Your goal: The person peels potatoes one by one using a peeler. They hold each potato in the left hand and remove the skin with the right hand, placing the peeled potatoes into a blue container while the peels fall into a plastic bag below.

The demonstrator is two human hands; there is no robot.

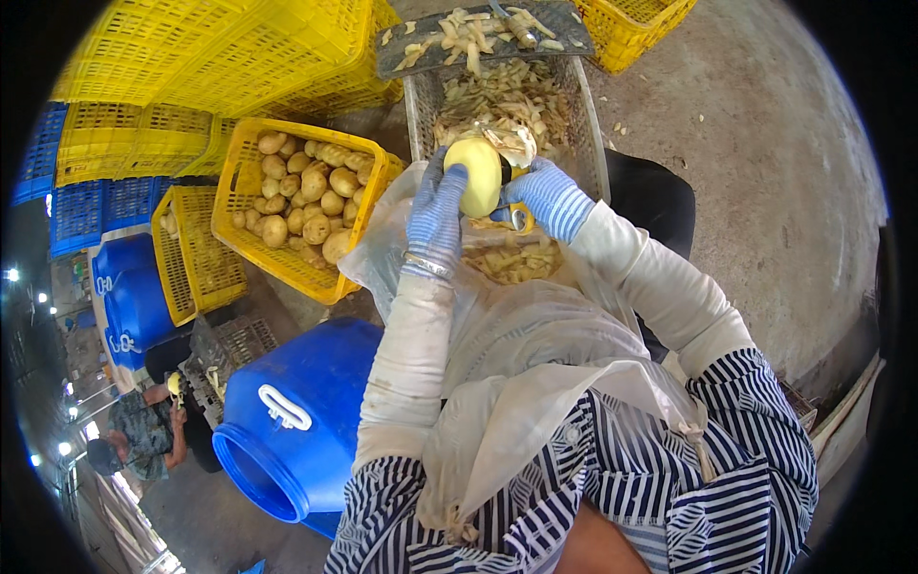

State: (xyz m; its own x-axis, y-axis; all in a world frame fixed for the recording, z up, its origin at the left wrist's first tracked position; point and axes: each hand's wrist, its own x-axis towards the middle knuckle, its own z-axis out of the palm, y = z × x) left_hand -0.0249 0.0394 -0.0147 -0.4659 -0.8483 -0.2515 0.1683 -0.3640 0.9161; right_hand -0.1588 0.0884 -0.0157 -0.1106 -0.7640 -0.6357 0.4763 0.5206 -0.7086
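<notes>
My left hand [439, 208], in a blue-and-white striped glove, is closed around a peeled, pale yellow potato [475, 178]. My right hand [549, 199], gloved alike, grips a peeler with a yellow handle [527, 217] at the potato's right side; its blade is mostly hidden. Peel [518, 146] hangs over the tool's top. Beneath both hands stands a grey plastic crate [592, 125] full of peelings [502, 100]. Across its far end lies a dark board [401, 54] with peel strips and a knife [518, 30] on it. A clear plastic apron [538, 337] covers my lap.
A yellow crate [233, 168] of unpeeled potatoes [313, 184] stands left of the peelings crate. Stacked yellow crates [237, 57] rise behind it. A blue barrel [315, 387] is at lower left. Farther left, another person [147, 430] holds a partly peeled item. Peel bits lie on the concrete floor [746, 143].
</notes>
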